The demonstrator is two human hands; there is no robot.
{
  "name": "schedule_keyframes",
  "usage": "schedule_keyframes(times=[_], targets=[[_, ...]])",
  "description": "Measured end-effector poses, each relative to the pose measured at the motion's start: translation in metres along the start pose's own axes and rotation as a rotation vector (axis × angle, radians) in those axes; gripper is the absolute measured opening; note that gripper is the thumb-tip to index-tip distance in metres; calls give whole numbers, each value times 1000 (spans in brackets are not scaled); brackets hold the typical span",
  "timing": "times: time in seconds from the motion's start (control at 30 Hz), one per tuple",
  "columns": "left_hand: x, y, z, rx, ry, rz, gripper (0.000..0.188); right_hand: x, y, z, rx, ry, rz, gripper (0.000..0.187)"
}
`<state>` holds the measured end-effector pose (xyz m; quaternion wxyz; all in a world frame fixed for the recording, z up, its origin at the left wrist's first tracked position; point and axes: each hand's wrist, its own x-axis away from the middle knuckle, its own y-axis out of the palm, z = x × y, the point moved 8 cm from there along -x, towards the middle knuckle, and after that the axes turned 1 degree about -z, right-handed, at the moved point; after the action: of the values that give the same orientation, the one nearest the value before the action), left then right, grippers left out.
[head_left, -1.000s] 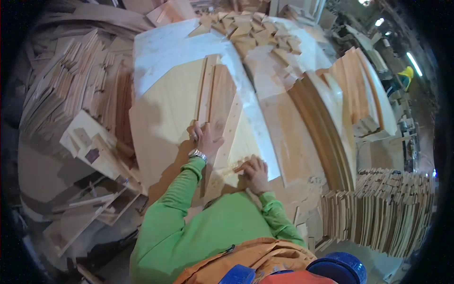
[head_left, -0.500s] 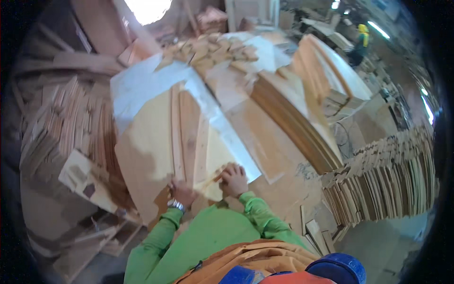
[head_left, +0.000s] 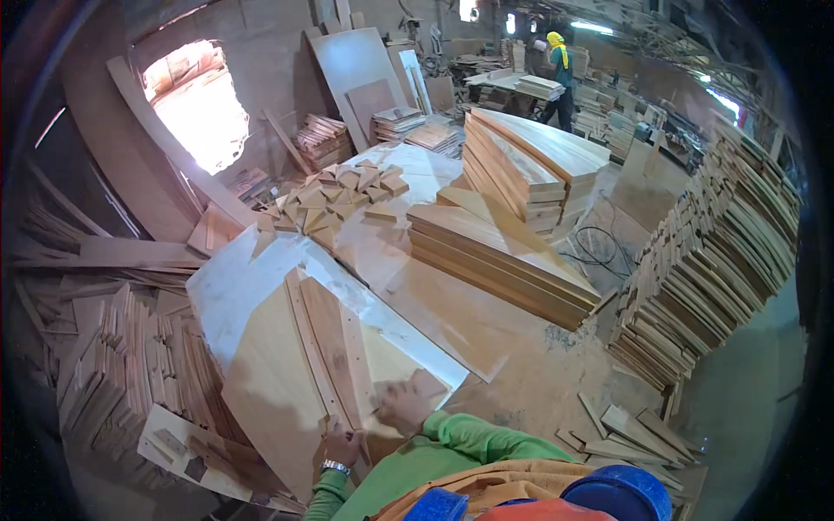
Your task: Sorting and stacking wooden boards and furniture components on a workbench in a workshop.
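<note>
A pale, angular wooden panel lies in front of me. Across it run a narrow wooden strip and a wider tapered board, side by side. My left hand, below a metal wristwatch, is closed at the near end of these strips; whatever its fingers hold is hidden. To the right, my right hand hovers over or touches the panel's near right part, its fingers smeared by motion. Just beyond that hand lies a small brownish wood piece. Under the panel shows a whitish sheet.
Small cut wood blocks are heaped at the far side. Stacked long boards and thick tapered boards stand right of them. Thin slats are piled at right, more boards at left. A person stands far back.
My view has tilted up, showing more of the workshop. The right hand has shifted from the small wood piece at the near edge toward the strips. The left hand stays at the strips' near end.
</note>
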<state>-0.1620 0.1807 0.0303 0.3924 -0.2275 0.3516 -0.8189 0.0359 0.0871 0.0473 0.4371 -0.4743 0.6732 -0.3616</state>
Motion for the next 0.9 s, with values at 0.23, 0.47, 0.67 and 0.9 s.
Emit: schedule_keyframes(times=[0.23, 0.47, 0.67, 0.9], targets=[[-13, 12, -89, 367, -45, 408, 23, 10, 125, -91, -388, -126, -717, 38], [11, 18, -74, 293, 59, 717, 20, 30, 168, -83, -376, -179, -682, 37], [9, 34, -112, 513, -33, 638, 20, 11, 116, -115, -420, 94, -544, 38], [14, 24, -114, 373, 208, 689, 27, -36, -50, -144, -730, 355, -596, 46]])
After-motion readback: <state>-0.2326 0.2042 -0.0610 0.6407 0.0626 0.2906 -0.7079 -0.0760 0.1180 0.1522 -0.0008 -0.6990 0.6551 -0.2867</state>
